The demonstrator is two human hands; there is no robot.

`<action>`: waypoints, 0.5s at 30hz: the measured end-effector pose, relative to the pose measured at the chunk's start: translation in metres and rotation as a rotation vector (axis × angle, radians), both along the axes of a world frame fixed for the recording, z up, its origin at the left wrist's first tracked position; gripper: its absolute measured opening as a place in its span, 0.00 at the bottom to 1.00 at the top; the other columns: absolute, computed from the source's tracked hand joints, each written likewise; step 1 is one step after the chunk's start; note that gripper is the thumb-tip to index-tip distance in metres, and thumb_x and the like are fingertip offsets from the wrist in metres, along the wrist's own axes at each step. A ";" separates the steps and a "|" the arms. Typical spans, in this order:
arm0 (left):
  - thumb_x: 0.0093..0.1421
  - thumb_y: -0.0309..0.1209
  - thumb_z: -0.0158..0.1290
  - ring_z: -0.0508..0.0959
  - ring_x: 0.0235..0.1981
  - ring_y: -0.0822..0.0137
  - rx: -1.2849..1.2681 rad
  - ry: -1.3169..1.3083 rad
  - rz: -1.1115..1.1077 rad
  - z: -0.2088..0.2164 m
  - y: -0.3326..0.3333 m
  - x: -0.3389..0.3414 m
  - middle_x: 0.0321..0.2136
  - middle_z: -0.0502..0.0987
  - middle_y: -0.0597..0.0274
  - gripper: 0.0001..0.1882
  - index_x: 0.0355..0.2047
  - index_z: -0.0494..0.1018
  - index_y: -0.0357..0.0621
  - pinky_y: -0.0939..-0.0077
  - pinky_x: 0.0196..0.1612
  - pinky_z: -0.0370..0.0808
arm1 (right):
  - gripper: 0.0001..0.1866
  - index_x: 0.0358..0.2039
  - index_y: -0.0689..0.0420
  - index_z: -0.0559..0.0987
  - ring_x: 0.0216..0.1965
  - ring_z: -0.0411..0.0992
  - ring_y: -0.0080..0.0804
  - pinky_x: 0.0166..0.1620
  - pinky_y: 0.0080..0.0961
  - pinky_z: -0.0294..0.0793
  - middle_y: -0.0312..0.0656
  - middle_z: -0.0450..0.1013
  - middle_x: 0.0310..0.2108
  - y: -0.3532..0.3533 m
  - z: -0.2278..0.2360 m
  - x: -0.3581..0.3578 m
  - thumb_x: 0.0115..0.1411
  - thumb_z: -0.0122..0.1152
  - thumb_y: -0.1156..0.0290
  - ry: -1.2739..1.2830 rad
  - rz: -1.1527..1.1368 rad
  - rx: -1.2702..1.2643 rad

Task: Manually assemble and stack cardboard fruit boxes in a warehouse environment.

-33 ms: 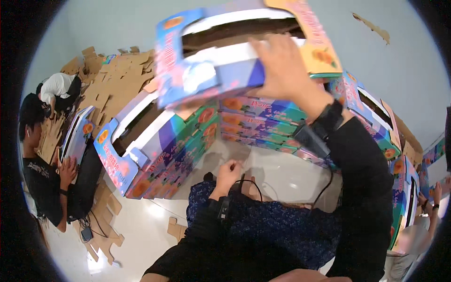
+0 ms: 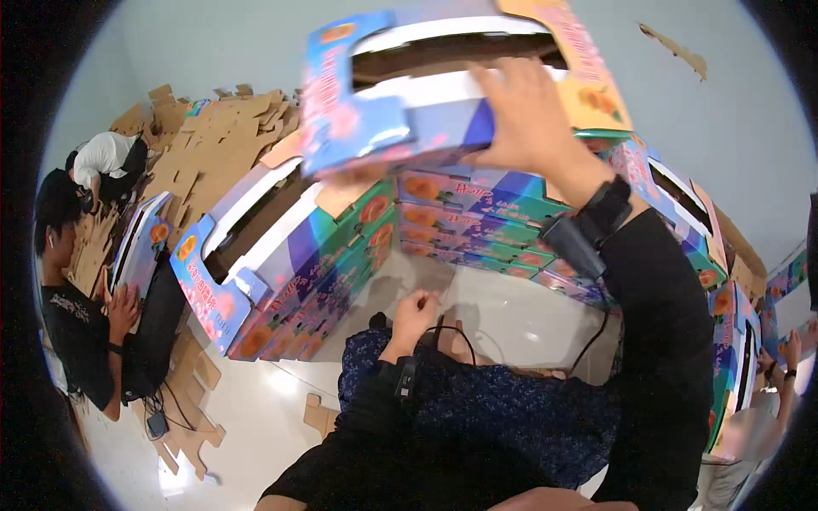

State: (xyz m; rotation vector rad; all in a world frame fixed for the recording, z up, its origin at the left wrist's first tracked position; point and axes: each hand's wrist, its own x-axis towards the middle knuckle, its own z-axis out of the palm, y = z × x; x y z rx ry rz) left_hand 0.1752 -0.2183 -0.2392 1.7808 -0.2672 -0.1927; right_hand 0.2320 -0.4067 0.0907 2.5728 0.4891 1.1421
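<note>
High in front of me my right hand (image 2: 532, 119) grips a colourful cardboard carton (image 2: 426, 128) by the near rim of its long top opening. Its thumb lies on the near side wall; the fingers reach over the white edge. The carton is printed with fruit and pink blossoms and sits above the far carton stack (image 2: 469, 213); whether it touches that stack cannot be told. My left hand (image 2: 413, 315) hovers by my lap, curled into a loose fist with nothing visible in it. Left of it stands another stack of cartons (image 2: 281, 272), its top one open.
More cartons (image 2: 673, 204) stand on the right. Flattened cardboard (image 2: 213, 136) leans and lies at the back left, with scraps (image 2: 192, 409) on the floor. One person (image 2: 77, 281) handles a carton at left, another (image 2: 106, 162) bends behind. A black cable (image 2: 592, 345) hangs from my right wrist.
The carton in my right hand has shifted a little to the right, the hand moving with it. My left hand has stayed in place.
</note>
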 end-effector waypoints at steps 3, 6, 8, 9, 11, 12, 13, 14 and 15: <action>0.55 0.35 0.53 0.71 0.22 0.74 0.021 0.044 -0.027 0.005 -0.004 0.000 0.17 0.73 0.62 0.13 0.26 0.75 0.34 0.76 0.27 0.68 | 0.53 0.50 0.58 0.69 0.47 0.64 0.47 0.55 0.43 0.60 0.50 0.67 0.39 -0.048 0.008 -0.002 0.24 0.71 0.38 0.054 -0.115 0.027; 0.56 0.35 0.52 0.69 0.20 0.74 0.112 0.023 -0.044 0.011 0.001 -0.001 0.16 0.72 0.63 0.13 0.26 0.75 0.34 0.75 0.26 0.67 | 0.55 0.52 0.61 0.68 0.50 0.64 0.51 0.52 0.40 0.63 0.54 0.67 0.45 -0.078 -0.007 -0.002 0.26 0.74 0.41 0.328 -0.329 0.116; 0.57 0.36 0.52 0.66 0.19 0.73 0.040 0.017 -0.039 0.009 -0.007 -0.003 0.15 0.69 0.63 0.14 0.25 0.74 0.35 0.75 0.25 0.65 | 0.56 0.55 0.60 0.66 0.52 0.64 0.52 0.53 0.39 0.64 0.56 0.67 0.46 -0.121 -0.032 0.009 0.27 0.72 0.39 0.652 -0.327 0.275; 0.58 0.37 0.52 0.62 0.17 0.72 -0.019 0.025 -0.017 0.007 -0.004 -0.004 0.13 0.67 0.62 0.15 0.23 0.73 0.35 0.74 0.23 0.63 | 0.57 0.56 0.60 0.65 0.52 0.64 0.53 0.54 0.39 0.63 0.57 0.67 0.48 -0.114 -0.045 0.004 0.26 0.72 0.40 0.687 -0.387 0.292; 0.58 0.37 0.52 0.63 0.17 0.72 0.016 0.011 0.008 0.006 -0.001 -0.002 0.13 0.67 0.63 0.15 0.23 0.73 0.35 0.74 0.23 0.63 | 0.59 0.57 0.57 0.66 0.51 0.65 0.54 0.52 0.45 0.65 0.57 0.67 0.48 -0.107 -0.050 0.008 0.23 0.70 0.35 0.612 -0.376 0.288; 0.58 0.37 0.52 0.63 0.16 0.72 0.041 -0.002 0.014 0.007 -0.001 -0.002 0.13 0.67 0.63 0.16 0.23 0.73 0.35 0.74 0.23 0.63 | 0.59 0.56 0.57 0.67 0.51 0.65 0.53 0.52 0.45 0.65 0.56 0.67 0.47 -0.111 -0.051 0.008 0.23 0.70 0.35 0.560 -0.342 0.290; 0.58 0.37 0.52 0.63 0.16 0.72 0.043 0.000 0.014 0.008 -0.002 -0.002 0.13 0.67 0.63 0.16 0.23 0.73 0.35 0.74 0.23 0.63 | 0.59 0.56 0.57 0.67 0.51 0.65 0.53 0.52 0.45 0.65 0.56 0.67 0.47 -0.113 -0.052 0.010 0.23 0.70 0.35 0.562 -0.341 0.292; 0.58 0.37 0.52 0.64 0.16 0.72 0.042 0.010 0.005 0.010 -0.001 -0.003 0.13 0.68 0.62 0.16 0.24 0.73 0.35 0.74 0.23 0.64 | 0.59 0.56 0.57 0.67 0.50 0.66 0.53 0.52 0.44 0.65 0.55 0.67 0.47 -0.116 -0.052 0.011 0.23 0.70 0.34 0.554 -0.315 0.294; 0.58 0.38 0.52 0.65 0.16 0.72 0.041 0.019 -0.001 0.011 -0.002 -0.003 0.13 0.68 0.62 0.16 0.24 0.73 0.35 0.74 0.24 0.64 | 0.59 0.56 0.57 0.67 0.50 0.66 0.52 0.53 0.44 0.64 0.54 0.68 0.47 -0.117 -0.050 0.012 0.23 0.69 0.34 0.545 -0.287 0.294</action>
